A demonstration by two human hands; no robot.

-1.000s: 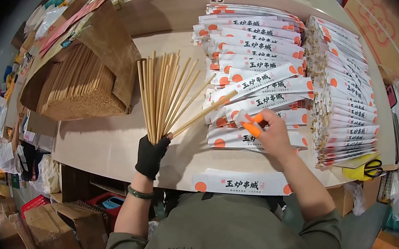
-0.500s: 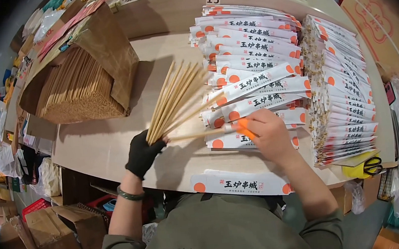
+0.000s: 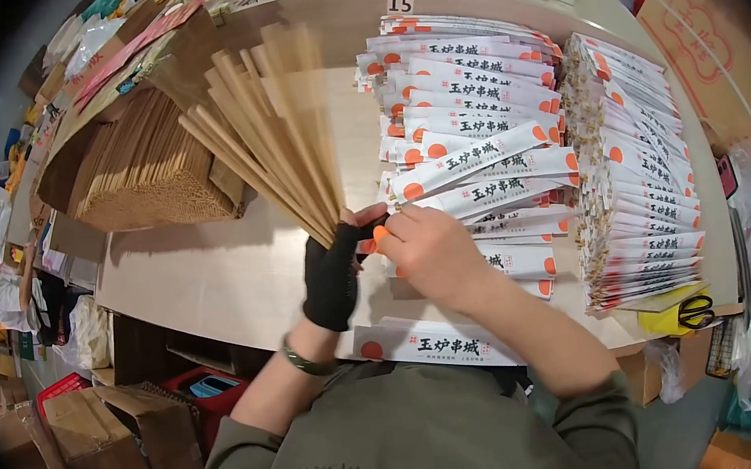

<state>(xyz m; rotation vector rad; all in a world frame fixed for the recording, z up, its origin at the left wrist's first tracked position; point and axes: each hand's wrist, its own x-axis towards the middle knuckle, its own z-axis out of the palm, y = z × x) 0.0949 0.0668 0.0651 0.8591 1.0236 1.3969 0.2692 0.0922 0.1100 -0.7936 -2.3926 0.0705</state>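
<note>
My left hand [image 3: 330,282], in a black fingerless glove, is closed around the lower ends of a bundle of wooden chopsticks [image 3: 266,168]. The sticks fan upward and are partly blurred. My right hand [image 3: 438,250], with orange covers on its fingertips, is pinched against the left fingers; anything between its fingertips is hidden. Right of both hands lies a heap of white paper chopstick sleeves [image 3: 484,123] with orange dots, some with stick ends showing. Close to my body, a small stack of flat paper sleeves [image 3: 436,344] rests at the table edge.
An opened brown paper bag [image 3: 173,76] at the far left holds many loose chopsticks [image 3: 147,164]. A second stack of sleeved chopsticks [image 3: 647,192] stands at the right. Black-handled scissors [image 3: 695,312] hang at the right table edge. Another person [image 3: 10,275] is at far left.
My right hand has moved left, from the sleeves to the left hand. The left hand has moved right, and the chopsticks have swung more upright, tilting left.
</note>
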